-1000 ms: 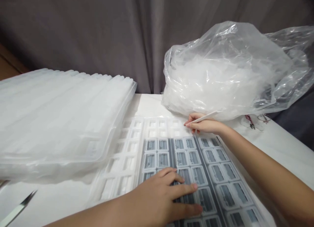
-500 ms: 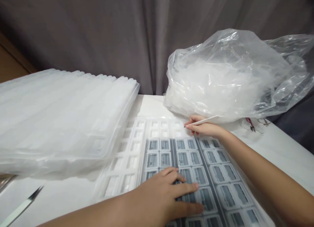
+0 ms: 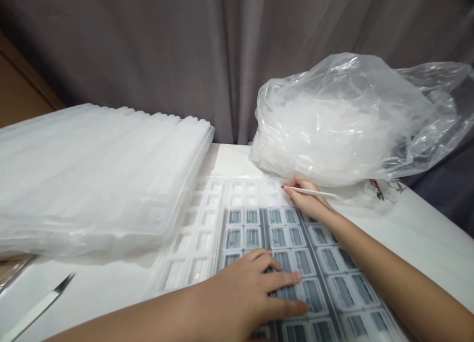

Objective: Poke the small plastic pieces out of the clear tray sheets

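- Grey curtain [image 3: 166, 60] hangs behind the white table [image 3: 231, 154], beyond both grips.
- Right grip [image 3: 307, 201] pinches a slim white tool [image 3: 314, 191]; its handle, tilted up half a second ago, now lies nearly level, suggesting fine work at the far end of the tray [image 3: 242, 197].
- Left grip [image 3: 250, 285] is spread, over dark cells [image 3: 277, 237].
- No readable writing.

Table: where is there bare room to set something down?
The table is bare right of the right forearm, nearer than the pliers; between tweezers and left forearm; and narrowly between stack and bag. The middle is crowded: tray, left hand, right hand.
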